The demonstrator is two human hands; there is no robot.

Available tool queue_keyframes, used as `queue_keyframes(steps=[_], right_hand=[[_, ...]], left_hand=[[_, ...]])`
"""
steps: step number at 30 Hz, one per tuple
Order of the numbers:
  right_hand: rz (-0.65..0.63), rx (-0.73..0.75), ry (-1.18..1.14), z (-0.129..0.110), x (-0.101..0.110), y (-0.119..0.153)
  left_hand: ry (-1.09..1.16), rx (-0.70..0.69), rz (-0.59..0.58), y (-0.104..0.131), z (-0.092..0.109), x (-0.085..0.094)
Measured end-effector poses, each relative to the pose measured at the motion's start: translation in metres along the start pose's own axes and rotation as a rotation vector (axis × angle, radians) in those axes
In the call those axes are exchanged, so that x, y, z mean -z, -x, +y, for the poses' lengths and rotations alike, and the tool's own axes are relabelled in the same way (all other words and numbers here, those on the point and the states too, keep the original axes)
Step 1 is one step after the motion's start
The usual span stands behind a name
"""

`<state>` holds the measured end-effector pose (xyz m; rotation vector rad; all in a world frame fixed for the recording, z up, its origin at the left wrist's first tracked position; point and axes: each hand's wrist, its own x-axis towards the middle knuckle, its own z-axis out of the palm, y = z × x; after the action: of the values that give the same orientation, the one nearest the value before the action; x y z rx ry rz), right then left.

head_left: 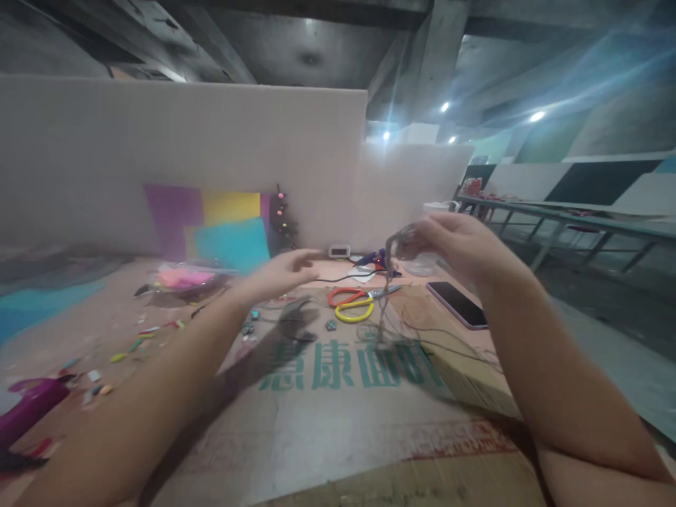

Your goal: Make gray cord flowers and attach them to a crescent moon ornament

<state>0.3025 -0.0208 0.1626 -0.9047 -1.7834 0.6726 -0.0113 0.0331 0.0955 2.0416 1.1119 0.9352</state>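
My right hand (448, 243) is raised above the right part of the work surface, its fingers pinched on a bunched grey cord (389, 264). The cord hangs from the fingertips, and thin grey strands trail over the cardboard sheet (327, 422) below. To the left, my left hand (288, 271) hovers with fingers loosely stretched and apart, holding nothing that shows. Between and below the hands lie scissors (355, 308) with one red and one yellow handle loop. Near them on the cardboard sits a small grey-blue piece (331, 324).
A phone (457, 304) lies at the right edge. Behind are a dark blue glue gun (372, 259), a small white clock-like device (339, 251) and coloured sheets (232, 243). Small scraps (140, 343) and a purple tool (32, 412) lie left. A pale partition (211, 141) stands behind.
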Motion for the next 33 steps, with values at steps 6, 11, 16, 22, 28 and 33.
queue_keyframes(steps=[6, 11, 16, 22, 28, 33], right_hand=[[-0.083, -0.001, -0.265, -0.009, -0.053, 0.003], [0.086, -0.061, -0.390, -0.007, -0.029, -0.006], [0.188, -0.080, -0.395, -0.009, -0.001, -0.005], [-0.122, -0.139, -0.271, -0.008, -0.044, 0.005], [-0.212, -0.133, 0.077, -0.010, -0.054, 0.003], [-0.179, -0.241, 0.405, 0.002, 0.003, -0.007]], left_hand=[[0.391, -0.185, -0.191, 0.018, 0.044, -0.055], [0.374, -0.063, -0.208, 0.015, 0.034, -0.046], [0.235, -0.057, -0.136, 0.005, 0.017, -0.039], [0.464, -0.131, -0.099, 0.013, 0.033, -0.050], [0.469, -0.070, 0.012, 0.010, 0.027, -0.045], [0.883, 0.157, 0.288, -0.006, 0.023, -0.022]])
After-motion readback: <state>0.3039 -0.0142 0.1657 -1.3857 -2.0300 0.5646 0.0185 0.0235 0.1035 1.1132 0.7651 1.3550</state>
